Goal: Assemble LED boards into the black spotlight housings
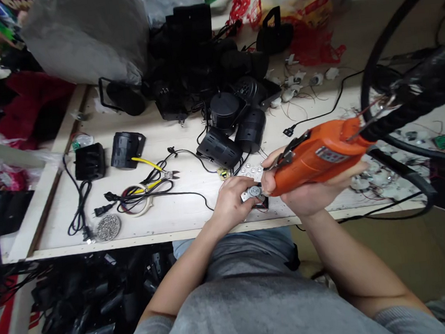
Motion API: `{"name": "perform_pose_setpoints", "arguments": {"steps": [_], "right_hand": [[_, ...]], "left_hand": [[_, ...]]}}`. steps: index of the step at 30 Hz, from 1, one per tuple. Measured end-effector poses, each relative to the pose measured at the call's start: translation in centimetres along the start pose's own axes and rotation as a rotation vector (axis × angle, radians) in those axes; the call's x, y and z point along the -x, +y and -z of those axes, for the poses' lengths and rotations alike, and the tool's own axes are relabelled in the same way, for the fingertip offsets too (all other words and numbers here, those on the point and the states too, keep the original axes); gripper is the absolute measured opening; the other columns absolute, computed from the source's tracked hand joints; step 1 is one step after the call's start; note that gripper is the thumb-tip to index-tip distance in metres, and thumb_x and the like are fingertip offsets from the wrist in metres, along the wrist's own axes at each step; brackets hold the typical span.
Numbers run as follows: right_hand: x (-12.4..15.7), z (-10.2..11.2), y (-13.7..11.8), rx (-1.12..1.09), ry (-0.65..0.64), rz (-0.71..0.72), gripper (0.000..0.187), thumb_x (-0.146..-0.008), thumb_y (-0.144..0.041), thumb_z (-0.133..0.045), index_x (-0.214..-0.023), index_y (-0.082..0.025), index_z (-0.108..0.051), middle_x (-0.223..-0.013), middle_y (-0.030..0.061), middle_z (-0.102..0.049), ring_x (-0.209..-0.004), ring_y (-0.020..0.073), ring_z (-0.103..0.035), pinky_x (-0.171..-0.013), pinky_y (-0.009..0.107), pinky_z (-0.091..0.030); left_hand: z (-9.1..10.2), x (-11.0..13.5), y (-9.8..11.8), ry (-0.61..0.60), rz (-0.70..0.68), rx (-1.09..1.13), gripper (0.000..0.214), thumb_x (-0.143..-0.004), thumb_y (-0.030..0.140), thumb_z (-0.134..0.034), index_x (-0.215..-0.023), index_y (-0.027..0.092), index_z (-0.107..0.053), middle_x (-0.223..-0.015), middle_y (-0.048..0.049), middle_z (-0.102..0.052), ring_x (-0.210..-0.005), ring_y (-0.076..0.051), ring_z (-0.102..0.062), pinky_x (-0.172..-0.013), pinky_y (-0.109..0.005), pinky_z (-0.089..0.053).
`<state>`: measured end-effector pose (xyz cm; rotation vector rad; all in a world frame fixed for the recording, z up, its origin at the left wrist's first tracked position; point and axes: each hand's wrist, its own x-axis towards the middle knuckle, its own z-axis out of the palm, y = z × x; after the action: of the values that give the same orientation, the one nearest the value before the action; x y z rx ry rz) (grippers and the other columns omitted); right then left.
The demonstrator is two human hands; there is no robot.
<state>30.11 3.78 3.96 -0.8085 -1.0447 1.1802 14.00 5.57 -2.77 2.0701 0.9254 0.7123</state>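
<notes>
My right hand (311,187) is wrapped round an orange electric screwdriver (318,153), whose tip points down-left at a small silver part (253,191). My left hand (232,203) is closed on that small part near the front edge of the white workbench (187,212), holding it in place. Just beyond my fingers lies a white LED board (253,171) with several round dots. A thick black cable (416,98) runs from the back of the screwdriver off to the right.
A heap of black lamp housings (214,83) fills the bench's far middle. Yellow-handled pliers (149,166), a tape roll (139,198), black plugs and cords (79,209) and a dish of screws (107,227) lie at left. Loose wired parts (369,179) sit at right. More black housings (90,311) lie under the bench.
</notes>
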Motion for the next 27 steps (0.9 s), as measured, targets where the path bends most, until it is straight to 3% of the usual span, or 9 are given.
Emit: {"name": "perform_pose_setpoints", "arguments": {"steps": [6,13,18,23,25,27], "right_hand": [[-0.5,-0.9,-0.1,0.023,-0.008,0.005,0.095,-0.066,-0.102,-0.029,-0.084,-0.021,-0.075,-0.046,0.0027,-0.055,-0.037,0.0178,-0.048,-0.033,0.031,-0.034],[2.4,0.2,-1.8,-0.008,0.046,0.083,0.088,-0.074,-0.096,-0.033,-0.099,-0.024,-0.077,-0.058,0.0042,-0.062,-0.049,0.0224,-0.058,-0.05,0.039,-0.048],[3.2,0.2,-1.3,0.013,0.082,-0.011,0.081,-0.064,-0.099,-0.045,-0.095,-0.029,-0.073,-0.061,0.0017,-0.062,-0.049,0.0212,-0.056,-0.048,0.037,-0.047],[3.3,0.5,-0.6,0.227,0.105,-0.141,0.096,-0.056,-0.108,-0.021,-0.092,-0.031,-0.066,-0.059,0.0027,-0.058,-0.049,0.0226,-0.056,-0.052,0.041,-0.049],[3.3,0.6,-0.7,0.323,0.106,-0.175,0.103,-0.055,-0.108,-0.009,-0.095,-0.03,-0.065,-0.059,0.004,-0.057,-0.051,0.0234,-0.057,-0.055,0.042,-0.05],[3.4,0.6,-1.0,0.356,0.135,-0.163,0.106,-0.057,-0.106,-0.003,-0.096,-0.028,-0.065,-0.059,0.0047,-0.056,-0.051,0.0233,-0.057,-0.055,0.042,-0.049]], "left_hand": [[-0.1,0.0,-0.1,-0.006,0.016,-0.012,0.022,-0.081,0.022,-0.077,-0.103,0.022,-0.072,-0.112,-0.0064,-0.074,-0.107,-0.025,-0.066,-0.097,-0.041,-0.05],[-0.1,0.3,-0.2,0.026,-0.092,-0.113,0.03,-0.084,0.02,-0.073,-0.114,0.02,-0.068,-0.115,-0.0085,-0.07,-0.109,-0.025,-0.062,-0.099,-0.043,-0.048],[0.2,0.2,0.3,0.018,-0.128,-0.264,0.021,-0.089,0.022,-0.067,-0.109,0.018,-0.068,-0.109,-0.0098,-0.066,-0.103,-0.026,-0.059,-0.093,-0.043,-0.048],[0.8,-0.1,1.3,0.024,-0.185,-0.202,0.022,-0.094,0.022,-0.061,-0.115,0.016,-0.064,-0.11,-0.0112,-0.064,-0.103,-0.024,-0.062,-0.089,-0.036,-0.052],[1.0,0.2,1.3,0.119,-0.155,-0.135,0.022,-0.094,0.025,-0.063,-0.114,0.017,-0.066,-0.109,-0.0103,-0.066,-0.104,-0.023,-0.061,-0.092,-0.037,-0.051],[1.1,0.6,1.0,0.259,-0.023,0.041,0.024,-0.09,0.03,-0.069,-0.111,0.02,-0.07,-0.107,-0.0087,-0.068,-0.104,-0.023,-0.061,-0.094,-0.038,-0.051]]}}
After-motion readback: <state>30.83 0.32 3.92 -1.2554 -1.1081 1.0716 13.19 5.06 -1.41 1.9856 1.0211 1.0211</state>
